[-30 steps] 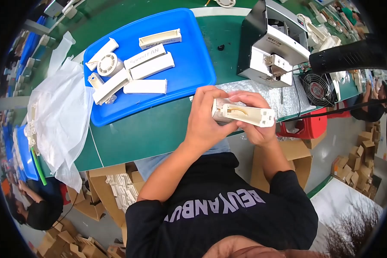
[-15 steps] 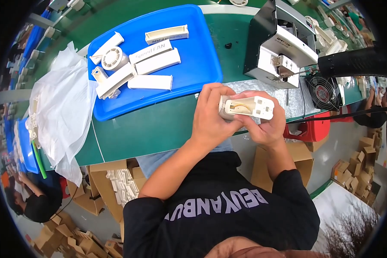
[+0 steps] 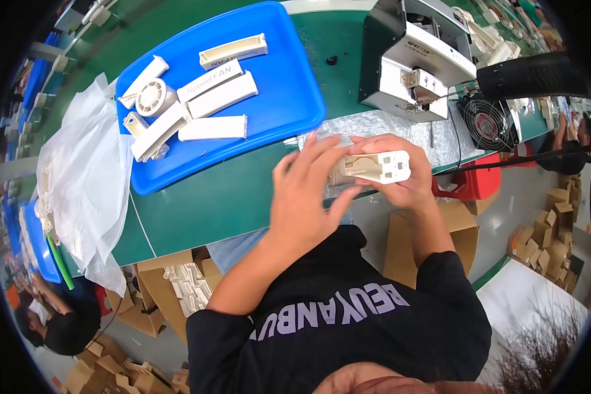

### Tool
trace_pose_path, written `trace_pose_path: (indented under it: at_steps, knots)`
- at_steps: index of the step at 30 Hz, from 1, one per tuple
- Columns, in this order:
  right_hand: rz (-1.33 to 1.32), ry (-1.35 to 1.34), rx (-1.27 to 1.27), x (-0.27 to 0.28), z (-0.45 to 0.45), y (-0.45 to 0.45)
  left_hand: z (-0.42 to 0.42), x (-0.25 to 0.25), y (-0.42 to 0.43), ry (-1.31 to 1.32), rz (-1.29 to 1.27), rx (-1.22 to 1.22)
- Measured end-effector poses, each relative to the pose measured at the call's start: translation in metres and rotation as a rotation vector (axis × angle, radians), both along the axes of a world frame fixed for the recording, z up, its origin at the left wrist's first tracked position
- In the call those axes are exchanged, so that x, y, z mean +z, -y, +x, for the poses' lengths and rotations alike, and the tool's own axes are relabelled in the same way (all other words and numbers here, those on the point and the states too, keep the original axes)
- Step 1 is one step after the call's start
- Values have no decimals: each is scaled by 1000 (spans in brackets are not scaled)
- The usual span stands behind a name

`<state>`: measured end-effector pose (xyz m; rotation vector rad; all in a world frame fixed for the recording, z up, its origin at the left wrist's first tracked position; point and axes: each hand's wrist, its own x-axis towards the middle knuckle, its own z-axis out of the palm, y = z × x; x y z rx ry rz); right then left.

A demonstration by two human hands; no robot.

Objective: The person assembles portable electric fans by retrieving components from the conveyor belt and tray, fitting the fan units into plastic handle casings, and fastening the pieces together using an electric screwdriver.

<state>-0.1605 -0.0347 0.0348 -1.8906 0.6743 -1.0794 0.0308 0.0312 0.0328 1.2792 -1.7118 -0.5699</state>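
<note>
A white plastic fan housing (image 3: 375, 167), with a hollow end and square cutouts, is held above the front edge of the green table. My right hand (image 3: 410, 180) grips it from the right, fingers over its far side and thumb beneath. Around its left end, my left hand (image 3: 305, 194) is open with fingers and thumb spread. Whether a fingertip still touches the housing I cannot tell. A thin yellowish wire or strip shows inside the hollow; the left part is partly hidden by my fingers.
A blue tray (image 3: 279, 131) holds several white housings, some marked "Speed FAN", and a round fan piece (image 3: 155, 97). A metal machine (image 3: 410, 65) stands back right, beside a black fan (image 3: 486, 125). White plastic sheeting (image 3: 79, 164) hangs left; bubble wrap (image 3: 354, 128) lies beyond my hands.
My left hand has loosened from the housing, moving left and opening its fingers. My right hand keeps hold of the housing. The camera view has shifted slightly.
</note>
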Motion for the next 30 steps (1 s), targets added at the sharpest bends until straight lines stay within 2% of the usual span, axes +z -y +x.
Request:
trace_pose_path:
  at_steps: [3,5,7,9,13,14,18,20,21,23,24,25,27,28,29,30]
  knots:
    - [68,128,19,0,2,0,10,9,1,-59,-70,24]
    - [-27,117,39,2,1,6,12,17,16,209,-167,-68]
    - [-125,99,58,2,0,8,8,9,22,172,-146,-139]
    - [-79,174,16,-4,-2,3,8,6,26,-172,119,-304]
    - [-51,171,42,-17,-10,-4,8,-1,32,-373,193,-412]
    - [-81,174,29,-15,-9,-4,7,-8,32,-494,284,-409]
    - [47,202,-40,-16,-9,-12,0,-20,28,-627,272,-425]
    - [25,260,-67,8,-25,-13,-10,-17,24,-898,300,-298]
    - [14,322,-89,23,-30,-11,-14,-15,25,-896,286,-307]
    - [-371,559,-471,46,-27,19,-20,-15,21,-810,139,-111]
    - [-465,524,-584,69,-20,34,-22,-18,25,-616,-13,-65]
    - [-564,488,-691,92,-16,52,-26,-18,27,-608,-10,-75]
    - [-700,309,-755,113,-19,83,-35,-17,28,-576,-49,54]
    - [-659,236,-788,126,-18,83,-36,-19,29,-573,-50,46]
    - [-667,239,-788,127,-22,79,-37,-24,31,-439,-112,80]
    - [-601,354,-611,127,-28,71,-36,-24,33,-308,-175,123]
